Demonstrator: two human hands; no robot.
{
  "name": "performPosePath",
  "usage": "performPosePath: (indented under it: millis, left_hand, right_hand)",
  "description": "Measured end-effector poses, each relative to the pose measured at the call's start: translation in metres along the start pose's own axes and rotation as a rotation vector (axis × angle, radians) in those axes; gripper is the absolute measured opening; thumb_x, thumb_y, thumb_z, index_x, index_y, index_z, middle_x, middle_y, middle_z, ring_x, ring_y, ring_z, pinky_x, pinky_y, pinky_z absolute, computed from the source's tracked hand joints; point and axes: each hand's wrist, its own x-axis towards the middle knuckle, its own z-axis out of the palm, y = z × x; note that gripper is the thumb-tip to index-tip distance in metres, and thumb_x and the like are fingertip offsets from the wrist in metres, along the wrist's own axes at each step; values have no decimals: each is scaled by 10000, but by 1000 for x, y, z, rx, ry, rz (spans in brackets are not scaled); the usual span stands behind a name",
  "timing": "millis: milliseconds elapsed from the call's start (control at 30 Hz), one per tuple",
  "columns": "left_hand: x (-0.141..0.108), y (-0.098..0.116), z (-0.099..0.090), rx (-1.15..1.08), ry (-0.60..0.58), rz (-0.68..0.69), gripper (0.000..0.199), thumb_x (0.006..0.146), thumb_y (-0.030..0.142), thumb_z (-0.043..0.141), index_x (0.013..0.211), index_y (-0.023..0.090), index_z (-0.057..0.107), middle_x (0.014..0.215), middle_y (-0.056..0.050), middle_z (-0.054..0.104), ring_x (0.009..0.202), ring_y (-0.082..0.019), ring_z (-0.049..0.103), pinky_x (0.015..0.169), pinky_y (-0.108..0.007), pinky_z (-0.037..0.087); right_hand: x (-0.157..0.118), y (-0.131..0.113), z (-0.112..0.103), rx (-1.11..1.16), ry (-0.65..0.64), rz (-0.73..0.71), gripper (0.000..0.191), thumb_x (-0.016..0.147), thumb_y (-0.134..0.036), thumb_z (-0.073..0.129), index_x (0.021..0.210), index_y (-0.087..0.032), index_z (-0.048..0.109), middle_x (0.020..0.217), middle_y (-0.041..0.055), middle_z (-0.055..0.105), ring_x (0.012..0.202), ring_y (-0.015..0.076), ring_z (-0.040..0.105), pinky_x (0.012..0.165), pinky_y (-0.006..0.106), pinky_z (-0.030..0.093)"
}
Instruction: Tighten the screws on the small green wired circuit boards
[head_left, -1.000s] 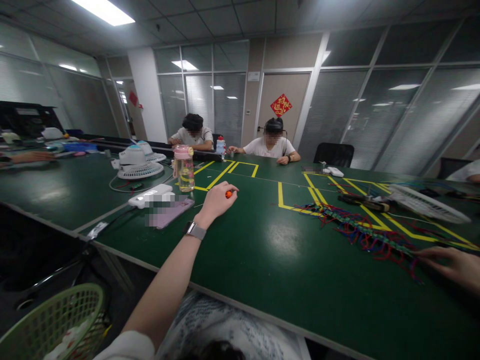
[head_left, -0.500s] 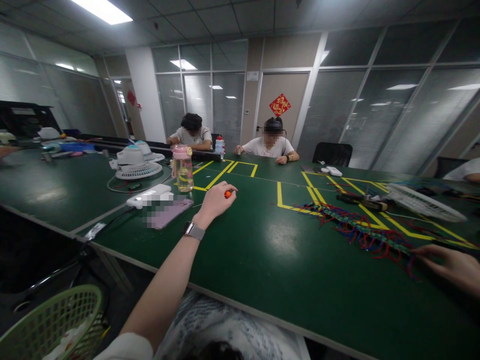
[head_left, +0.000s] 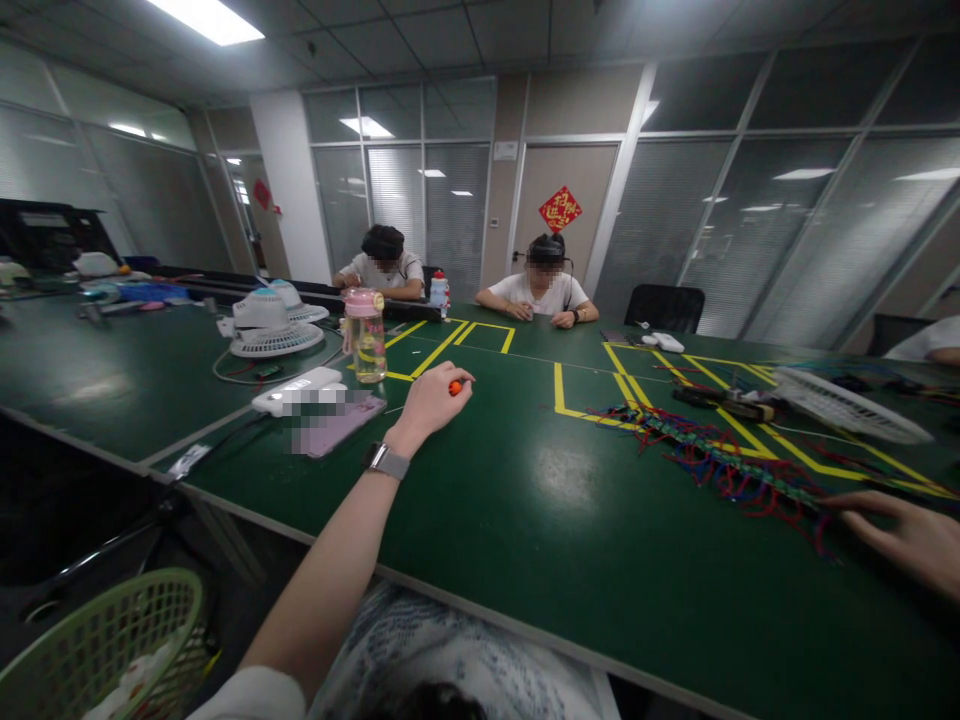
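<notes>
Co-worker's hand [head_left: 524, 312] shifted, orange piece [head_left: 455, 388] held, lettered sign [head_left: 561, 209]

- An office used as a workroom
- Glass partitions [head_left: 652, 230] with blinds
- Ceiling light panels [head_left: 206, 18]
- Long green counter [head_left: 480, 560] carrying wired circuit boards [head_left: 705, 448]

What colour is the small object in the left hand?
Orange; the object shows in the head view, in the left hand.

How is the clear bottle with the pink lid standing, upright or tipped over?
Upright: the bottle rests on its base on the green table, its pink lid at the top.
</notes>
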Motion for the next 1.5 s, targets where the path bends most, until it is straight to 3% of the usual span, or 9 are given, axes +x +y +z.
performPosePath:
  millis: [200, 633, 933, 1067, 1300, 1500]
  left_hand:
    - [-1, 1, -1, 4, -4, 0, 245, 852, 300, 467, 909, 214, 690, 935, -35, 637, 815, -163, 601, 781, -287, 465]
    - [-1, 1, 0, 13, 5, -1, 227, 841, 282, 480, 903, 222, 690, 921, -29, 641, 809, -163, 606, 766, -287, 468]
    - [-1, -1, 2, 14, 15, 9, 212, 837, 279, 491, 891, 223, 688, 907, -31, 638, 804, -163, 611, 756, -290, 476]
    - [-1, 0, 3, 15, 10, 3, 217, 839, 282, 486, 897, 222, 687, 910, -33, 639, 802, -163, 611, 742, -281, 476]
    - [-1, 0, 2, 19, 11, -1, 220, 840, 287, 485, 898, 223, 687, 901, -35, 639, 798, -167, 611, 730, -289, 480]
    - [-1, -1, 3, 21, 12, 13, 215, 838, 279, 490, 884, 219, 691, 893, -34, 641, 810, -169, 616, 752, -291, 485]
  right_hand:
    - [-9, -14, -4, 97, 25, 44, 359, 477, -549, 539, 660, -296, 718, 836, 114, 723, 845, 367, 652, 709, 438, 500]
    - [-6, -2, 5, 34, 14, -8, 380, 539, -616, 560, 661, -289, 710, 833, 129, 715, 750, 327, 660, 669, 412, 506]
    - [10, 14, 14, -28, 31, -162, 393, 476, -580, 555, 629, -250, 702, 826, 100, 717, 717, 323, 671, 663, 405, 537]
    - [12, 20, 17, -8, 37, -74, 400, 491, -609, 563, 644, -269, 707, 747, 78, 714, 650, 320, 663, 597, 402, 534]
    - [8, 23, 18, 23, 65, -13, 253, 546, -567, 567, 570, -340, 678, 634, 70, 687, 625, 347, 644, 545, 415, 509]
    - [8, 26, 19, 52, 86, 76, 303, 581, -618, 571, 612, -352, 713, 702, 88, 704, 676, 360, 644, 551, 420, 500]
